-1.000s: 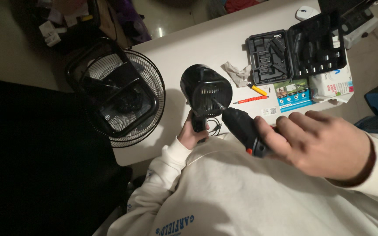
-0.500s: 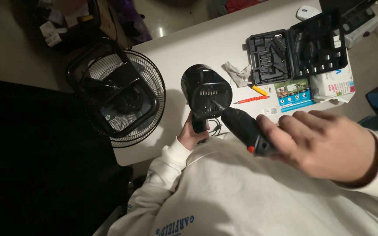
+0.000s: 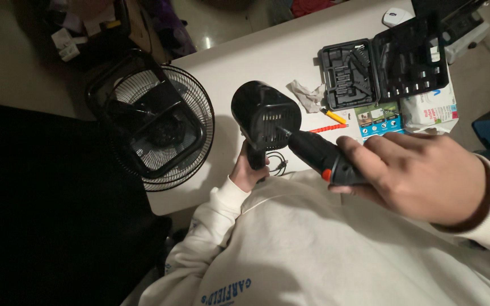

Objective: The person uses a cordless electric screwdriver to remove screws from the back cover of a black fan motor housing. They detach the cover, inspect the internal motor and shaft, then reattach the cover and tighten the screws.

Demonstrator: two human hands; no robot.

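My left hand (image 3: 249,170) grips the stem below a black domed fan motor housing (image 3: 265,114), holding it upright over the white table (image 3: 239,62). My right hand (image 3: 421,173) is wrapped around a black electric screwdriver (image 3: 320,156) with an orange ring. Its bit touches the vented back of the housing. A thin black cord (image 3: 278,162) loops under the housing by my left hand.
A black wire fan grille (image 3: 160,127) lies at the table's left edge. An open black tool case (image 3: 384,68) sits at the back right, with a crumpled cloth (image 3: 307,95), an orange bit (image 3: 327,129), a yellow-handled tool (image 3: 334,116), a leaflet (image 3: 378,120) and a wipes pack (image 3: 429,110) near it.
The screwdriver has moved forward so its bit now meets the housing's back. My left hand has stayed on the stem.
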